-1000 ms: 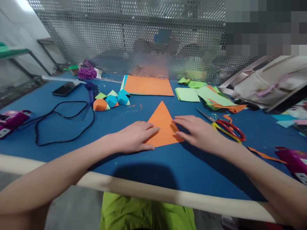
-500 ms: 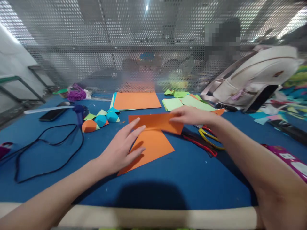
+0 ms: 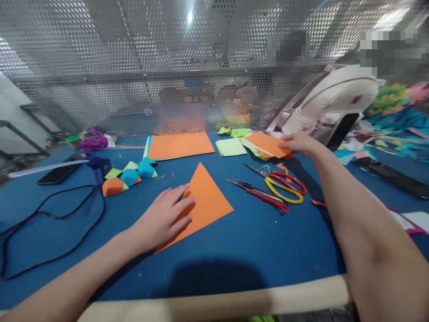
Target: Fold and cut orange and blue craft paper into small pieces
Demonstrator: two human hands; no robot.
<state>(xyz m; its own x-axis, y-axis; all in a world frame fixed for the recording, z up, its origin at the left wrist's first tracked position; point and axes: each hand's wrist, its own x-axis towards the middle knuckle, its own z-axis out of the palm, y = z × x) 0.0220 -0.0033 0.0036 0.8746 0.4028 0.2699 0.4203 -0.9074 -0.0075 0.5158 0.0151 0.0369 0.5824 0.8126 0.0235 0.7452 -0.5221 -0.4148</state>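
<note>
1. my left hand rests on the orange triangle, palm down, open, fingers slightly spread; it presses the paper rather than gripping it.
2. the triangle lies flat around the middle of the table, one corner pointing to the far edge and another down toward the near edge. its outline looks clean (whether it is one layer or doubled, i cannot tell).
3. my right hand is stretched toward the far edge, right of the middle, its half-curled fingertips touching the loose orange piece on the scraps. whether they pinch it, i cannot tell.
4. as i judge it, the shape under my left hand is already made, and that orange piece is already apart from it, on the scraps.
5. the scissors and the red-handled cutting tool lie unheld, right of the triangle.
6. left of it sit small folded paper shapes, already formed; the triangle has no such bulge. the orange-topped stack, by the far edge, leaves more sheets flat and unshaped.
</note>
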